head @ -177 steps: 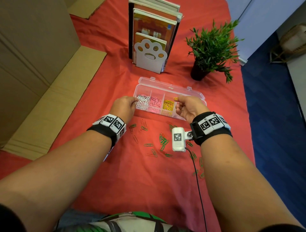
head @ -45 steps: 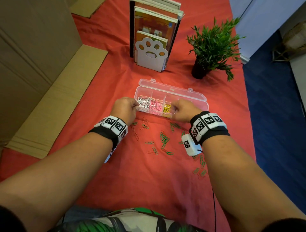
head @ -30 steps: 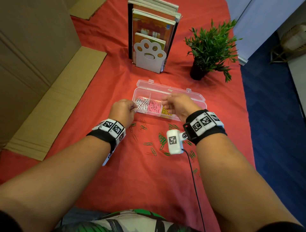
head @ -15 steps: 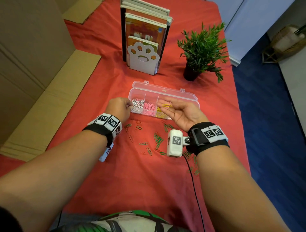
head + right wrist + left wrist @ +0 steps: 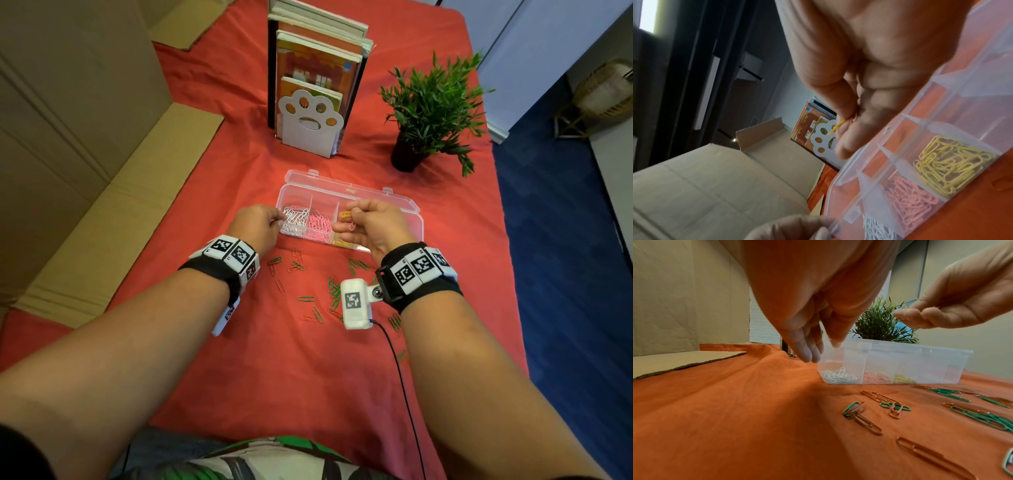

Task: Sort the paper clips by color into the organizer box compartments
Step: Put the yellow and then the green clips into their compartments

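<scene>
The clear organizer box (image 5: 407,209) lies open on the red cloth, with white clips (image 5: 294,219), pink clips (image 5: 318,226) and yellow clips (image 5: 949,164) in separate compartments. My left hand (image 5: 279,219) holds the box's left end, thumb on the rim and fingers (image 5: 809,353) on the outer wall. My right hand (image 5: 346,222) hovers over the box's middle and pinches a yellow paper clip (image 5: 345,214) between thumb and forefinger; the same clip (image 5: 836,129) shows in the right wrist view. A pink clip (image 5: 352,226) seems to hang lower among its fingers. Loose green clips (image 5: 334,291) and reddish clips (image 5: 298,255) lie in front of the box.
A paw-shaped bookend with books (image 5: 310,126) stands behind the box, and a potted plant (image 5: 428,113) stands at the back right. Flattened cardboard (image 5: 102,212) covers the left side. The table's right edge (image 5: 503,240) drops to blue floor.
My right hand has turned from palm-up with the clip lying on its fingers to palm-down, pinching the yellow clip over the box. The left hand has stayed on the box's end.
</scene>
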The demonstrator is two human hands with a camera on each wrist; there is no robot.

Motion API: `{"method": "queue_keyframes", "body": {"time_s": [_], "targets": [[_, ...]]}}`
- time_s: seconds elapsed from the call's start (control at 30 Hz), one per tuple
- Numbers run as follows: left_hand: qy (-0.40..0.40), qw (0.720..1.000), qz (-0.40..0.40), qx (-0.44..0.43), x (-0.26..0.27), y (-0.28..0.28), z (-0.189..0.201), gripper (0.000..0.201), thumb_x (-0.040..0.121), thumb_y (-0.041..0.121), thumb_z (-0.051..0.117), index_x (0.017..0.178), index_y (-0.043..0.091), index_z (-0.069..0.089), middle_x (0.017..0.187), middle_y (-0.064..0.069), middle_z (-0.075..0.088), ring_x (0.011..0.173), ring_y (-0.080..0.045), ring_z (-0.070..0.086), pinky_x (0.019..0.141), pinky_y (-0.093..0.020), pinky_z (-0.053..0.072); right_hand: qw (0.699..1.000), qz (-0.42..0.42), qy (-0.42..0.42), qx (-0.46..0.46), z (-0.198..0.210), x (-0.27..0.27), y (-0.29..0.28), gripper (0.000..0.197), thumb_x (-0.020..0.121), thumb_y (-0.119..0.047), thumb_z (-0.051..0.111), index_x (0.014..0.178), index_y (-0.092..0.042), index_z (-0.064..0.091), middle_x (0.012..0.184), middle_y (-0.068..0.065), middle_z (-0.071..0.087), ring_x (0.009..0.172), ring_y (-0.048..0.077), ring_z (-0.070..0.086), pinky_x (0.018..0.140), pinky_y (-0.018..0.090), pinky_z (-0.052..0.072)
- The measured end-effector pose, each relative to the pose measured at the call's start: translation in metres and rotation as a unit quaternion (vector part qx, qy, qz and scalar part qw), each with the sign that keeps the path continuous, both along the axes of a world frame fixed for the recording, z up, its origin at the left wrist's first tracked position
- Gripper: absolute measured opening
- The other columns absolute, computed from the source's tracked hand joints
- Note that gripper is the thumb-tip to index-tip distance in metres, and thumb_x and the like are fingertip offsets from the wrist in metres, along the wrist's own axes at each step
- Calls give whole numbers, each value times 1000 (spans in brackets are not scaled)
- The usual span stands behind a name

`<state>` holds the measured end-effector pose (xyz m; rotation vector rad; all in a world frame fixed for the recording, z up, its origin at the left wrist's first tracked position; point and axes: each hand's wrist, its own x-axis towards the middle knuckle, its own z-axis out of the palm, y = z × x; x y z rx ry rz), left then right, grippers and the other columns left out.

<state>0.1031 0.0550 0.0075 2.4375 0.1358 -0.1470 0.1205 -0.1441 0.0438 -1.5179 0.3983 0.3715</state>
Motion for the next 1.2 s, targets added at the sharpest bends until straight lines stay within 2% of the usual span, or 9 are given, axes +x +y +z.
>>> {"method": "queue_keyframes", "body": {"time_s": [0.17,0.27,0.37,0.43,0.53,0.6,0.9,1.13,1.2], "targets": [[2,1000,-2,6,1,0,1,23,89,14,54,106,14,69,109,-11,70,104,-25,62,86,-23,42,988,-52,-24,-142,-8,14,-1,24,93,1,40,81,-12,56,76,12,65,45,10,58,37,19,46],[-2,1000,-4,7,1,1,0,24,88,13,53,106,14,69,108,-11,70,104,-26,62,86,-23,42,975,-37,-12,-220,-17,18,-9,29,90,5,39,105,-6,62,78,11,65,50,15,62,45,21,53],[-2,1000,-4,8,1,1,1,23,89,14,53,106,14,69,109,-11,70,104,-25,62,86,-23,41,975,-38,-19,-218,-19,21,-12,32,89,7,37,106,-4,62,93,14,64,47,12,65,50,21,56],[-5,1000,-5,10,1,0,1,23,89,14,54,106,14,69,109,-12,70,104,-26,62,85,-23,41,981,-40,-27,-185,-14,21,-6,28,90,7,36,96,-4,60,84,11,63,52,14,64,52,20,56],[-1,1000,-3,4,1,1,-1,23,88,14,54,104,14,70,105,-11,71,99,-25,64,80,-19,40,986,-16,-58,-157,-13,24,10,32,88,8,35,87,-9,62,84,12,64,65,18,63,69,30,56],[3,1000,-1,3,2,2,-2,22,88,14,54,104,15,70,103,-11,71,97,-25,64,78,-18,38,979,24,-81,-186,-13,24,17,32,89,2,39,99,-10,67,92,7,65,75,14,58,82,36,51],[-80,996,27,-19,-1,-1,-1,38,82,8,56,118,18,55,113,-14,55,86,-30,60,84,-35,48,960,41,-109,-254,1,-3,-22,32,90,3,39,110,-4,64,97,8,66,72,10,58,57,12,41],[-57,998,-27,4,-40,-11,-10,18,82,7,58,98,13,63,98,-12,60,91,-28,57,80,-30,40,949,73,-52,-301,-23,-74,-70,29,85,1,49,75,-24,61,82,11,65,71,22,59,68,31,47],[-37,998,-57,8,-54,-12,-17,17,82,7,60,96,13,67,96,-11,61,92,-27,57,79,-26,37,937,85,-25,-338,-33,-90,-80,29,85,-4,54,69,-28,59,70,3,62,66,18,56,67,27,47]]}}
